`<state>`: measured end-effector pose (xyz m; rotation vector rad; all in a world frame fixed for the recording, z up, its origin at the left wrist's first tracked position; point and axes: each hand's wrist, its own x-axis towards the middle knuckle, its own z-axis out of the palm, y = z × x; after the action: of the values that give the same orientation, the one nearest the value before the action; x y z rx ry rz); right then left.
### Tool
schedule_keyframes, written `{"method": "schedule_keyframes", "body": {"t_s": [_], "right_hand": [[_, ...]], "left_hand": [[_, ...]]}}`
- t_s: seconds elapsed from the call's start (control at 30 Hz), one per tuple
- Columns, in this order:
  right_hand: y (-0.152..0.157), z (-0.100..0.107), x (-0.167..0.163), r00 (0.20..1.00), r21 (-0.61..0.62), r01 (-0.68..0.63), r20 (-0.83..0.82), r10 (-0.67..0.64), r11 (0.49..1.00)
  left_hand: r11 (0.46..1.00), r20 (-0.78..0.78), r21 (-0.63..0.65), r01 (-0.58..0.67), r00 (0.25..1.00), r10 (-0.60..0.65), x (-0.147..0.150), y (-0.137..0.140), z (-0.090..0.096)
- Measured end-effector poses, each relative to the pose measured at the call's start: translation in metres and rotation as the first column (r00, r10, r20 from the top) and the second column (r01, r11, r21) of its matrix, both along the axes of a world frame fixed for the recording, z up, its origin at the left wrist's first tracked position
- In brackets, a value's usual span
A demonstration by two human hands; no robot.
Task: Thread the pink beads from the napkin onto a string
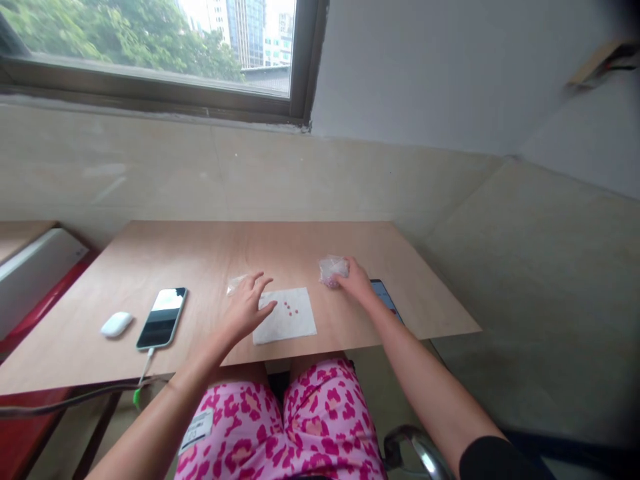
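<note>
My right hand (pixel 357 283) grips a small clear plastic bag (pixel 332 269) with pinkish beads showing at its bottom. The bag is at or just above the table, right of a white paper sheet (pixel 285 330). Several small reddish beads (pixel 290 308) lie on the upper middle of that sheet. Over the sheet's left edge hovers my left hand (pixel 250 303), fingers spread and nothing between them. Another clear plastic bag (pixel 235 285) lies flat behind my left hand, partly covered by it.
On the left of the wooden table (pixel 200 247) lie a phone (pixel 163 319) with a charging cable (pixel 146 365) and a white earbud case (pixel 117 325). A dark-edged device (pixel 385 297) is partly hidden behind my right forearm. A tiled wall (pixel 260 180) borders the table's far edge.
</note>
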<state>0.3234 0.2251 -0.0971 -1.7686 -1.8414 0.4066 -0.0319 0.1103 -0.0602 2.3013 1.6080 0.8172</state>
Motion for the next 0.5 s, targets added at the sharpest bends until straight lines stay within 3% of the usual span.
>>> {"method": "schedule_keyframes", "body": {"t_s": [0.1,0.2,0.37,0.43,0.5], "right_hand": [[-0.005,0.009,-0.004,0.997,0.054,0.023,0.076,-0.027,0.998],[-0.011,0.022,-0.005,0.998,0.094,0.048,0.028,-0.051,0.994],[-0.033,0.048,-0.013,0.944,-0.024,0.025,-0.329,-0.032,0.999],[-0.049,0.061,-0.024,0.869,-0.078,-0.085,-0.494,0.036,0.993],[-0.071,0.074,-0.040,0.736,-0.079,-0.224,-0.667,0.115,0.971]], "left_hand": [[1.000,0.039,0.006,0.019,0.999,-0.019,0.005,-0.013,0.007],[1.000,0.080,-0.010,0.024,0.997,-0.024,0.003,-0.026,0.012],[0.999,0.233,-0.033,0.033,0.972,-0.025,-0.001,-0.045,0.024],[0.994,0.302,-0.090,0.066,0.953,-0.036,0.001,-0.053,0.031],[0.978,0.378,-0.176,0.113,0.925,-0.038,0.007,-0.062,0.037]]}}
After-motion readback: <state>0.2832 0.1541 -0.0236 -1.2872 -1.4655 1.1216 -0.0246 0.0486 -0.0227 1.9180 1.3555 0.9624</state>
